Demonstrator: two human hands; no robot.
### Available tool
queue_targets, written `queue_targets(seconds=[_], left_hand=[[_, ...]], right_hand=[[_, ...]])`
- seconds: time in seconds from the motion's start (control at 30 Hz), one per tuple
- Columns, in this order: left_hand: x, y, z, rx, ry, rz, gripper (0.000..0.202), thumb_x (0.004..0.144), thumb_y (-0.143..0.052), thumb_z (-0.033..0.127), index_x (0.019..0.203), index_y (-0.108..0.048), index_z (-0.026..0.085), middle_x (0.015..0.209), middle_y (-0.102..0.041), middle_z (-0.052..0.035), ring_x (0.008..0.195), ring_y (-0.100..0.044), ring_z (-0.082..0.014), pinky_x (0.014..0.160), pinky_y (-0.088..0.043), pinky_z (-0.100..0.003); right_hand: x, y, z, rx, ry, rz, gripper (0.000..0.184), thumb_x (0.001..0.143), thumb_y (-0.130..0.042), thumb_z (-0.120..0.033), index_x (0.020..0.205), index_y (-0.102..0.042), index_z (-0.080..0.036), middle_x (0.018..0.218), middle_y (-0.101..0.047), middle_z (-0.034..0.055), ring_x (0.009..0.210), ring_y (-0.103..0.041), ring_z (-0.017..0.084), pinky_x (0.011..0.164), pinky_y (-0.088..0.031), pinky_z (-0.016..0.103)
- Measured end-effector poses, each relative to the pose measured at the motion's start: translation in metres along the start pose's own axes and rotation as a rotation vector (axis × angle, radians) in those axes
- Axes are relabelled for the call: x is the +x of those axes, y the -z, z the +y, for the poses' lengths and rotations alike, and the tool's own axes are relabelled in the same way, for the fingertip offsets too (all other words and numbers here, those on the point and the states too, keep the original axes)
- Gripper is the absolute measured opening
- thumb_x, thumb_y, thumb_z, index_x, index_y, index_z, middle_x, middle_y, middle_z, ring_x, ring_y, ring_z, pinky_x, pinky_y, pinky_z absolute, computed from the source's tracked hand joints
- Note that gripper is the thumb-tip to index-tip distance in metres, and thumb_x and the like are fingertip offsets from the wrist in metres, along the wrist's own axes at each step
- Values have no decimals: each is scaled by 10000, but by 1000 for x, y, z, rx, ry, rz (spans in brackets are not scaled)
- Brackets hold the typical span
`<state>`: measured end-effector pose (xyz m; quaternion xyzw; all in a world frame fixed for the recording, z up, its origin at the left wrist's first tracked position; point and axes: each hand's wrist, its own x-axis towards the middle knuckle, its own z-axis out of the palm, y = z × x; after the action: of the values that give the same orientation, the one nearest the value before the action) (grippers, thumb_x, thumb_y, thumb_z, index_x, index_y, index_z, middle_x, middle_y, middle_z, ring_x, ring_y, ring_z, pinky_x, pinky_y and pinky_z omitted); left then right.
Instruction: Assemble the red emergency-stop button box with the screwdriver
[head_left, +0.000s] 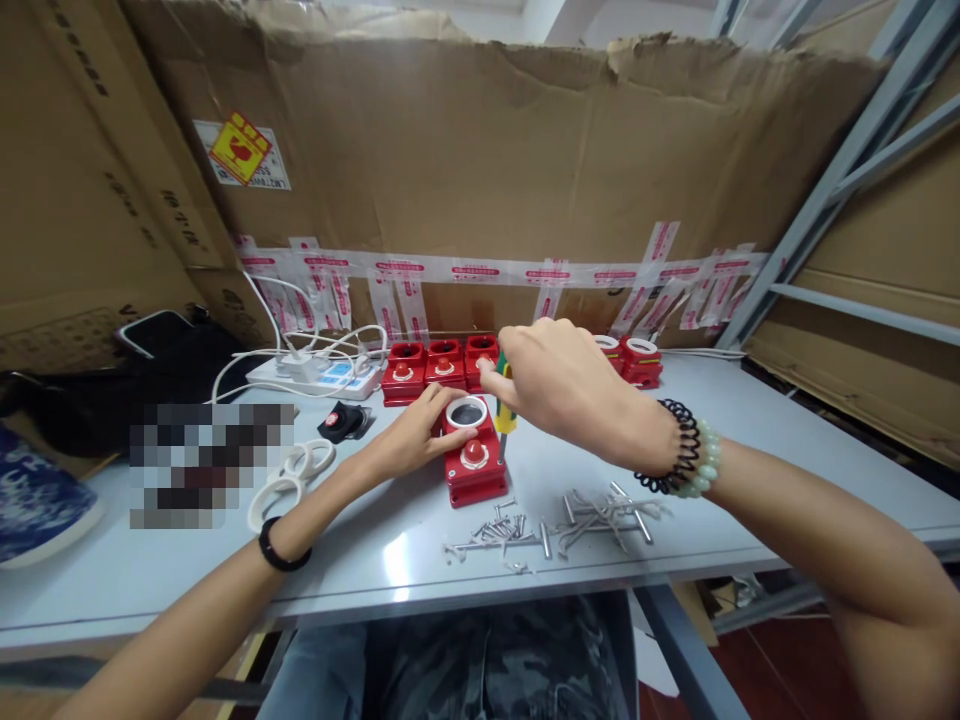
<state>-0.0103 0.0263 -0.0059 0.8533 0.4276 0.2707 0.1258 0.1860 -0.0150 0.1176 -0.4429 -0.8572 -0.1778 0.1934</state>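
At the far left a dark bag (112, 385) is lying on the grey desk (787, 450), with a blue patterned cloth (37, 505) sitting in front of it near the desk's edge. Just right of that, a white power strip (319, 377) with its cables is resting near the cardboard wall (525, 170), and a few white plastic rings (296, 475) are lying on the desk beside the person's left forearm. The left hand (416, 435) is pressing against the left side of a red box (474, 455) — its grip is closing loosely around the box's upper edge, fingers touching the white ring on top. The red box is sitting on the desk near the middle, in front of a row of similar red boxes (439, 368) lined up by the wall. The right hand (562, 385) is hovering just above the box's right corner, its grip closing around the handle of a yellow and green screwdriver (504, 405) that is pointing down beside the box. In front of the box a scatter of metal screws (570, 520) is lying loose on the desk. Further right, behind the right hand, two more red boxes (634, 360) with white rings are standing, and a grey metal rack (847, 190) is rising at the desk's far right.
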Motion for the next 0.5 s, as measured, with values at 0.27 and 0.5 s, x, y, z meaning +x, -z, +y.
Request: queue_targets(seconds=[0.27, 0.5], left_hand=[[-1, 1, 1, -6, -14, -25, 398, 906, -505, 459, 1224, -440, 229, 1055, -477, -50, 975, -527, -215, 871, -461, -363], [-1, 1, 1, -3, 2, -31, 391, 904, -515, 433, 1235, -435, 242, 1103, -475, -58, 1019, -521, -229, 894, -453, -385]], right_hand=[[4, 20, 20, 223, 309, -318, 181, 896, -471, -284, 1021, -492, -154, 918, -627, 96, 737, -529, 179, 598, -347, 297], [9, 15, 21, -24, 141, -204, 292, 915, -477, -410, 920, -546, -126, 763, -588, 105, 652, -504, 192, 529, -272, 312]])
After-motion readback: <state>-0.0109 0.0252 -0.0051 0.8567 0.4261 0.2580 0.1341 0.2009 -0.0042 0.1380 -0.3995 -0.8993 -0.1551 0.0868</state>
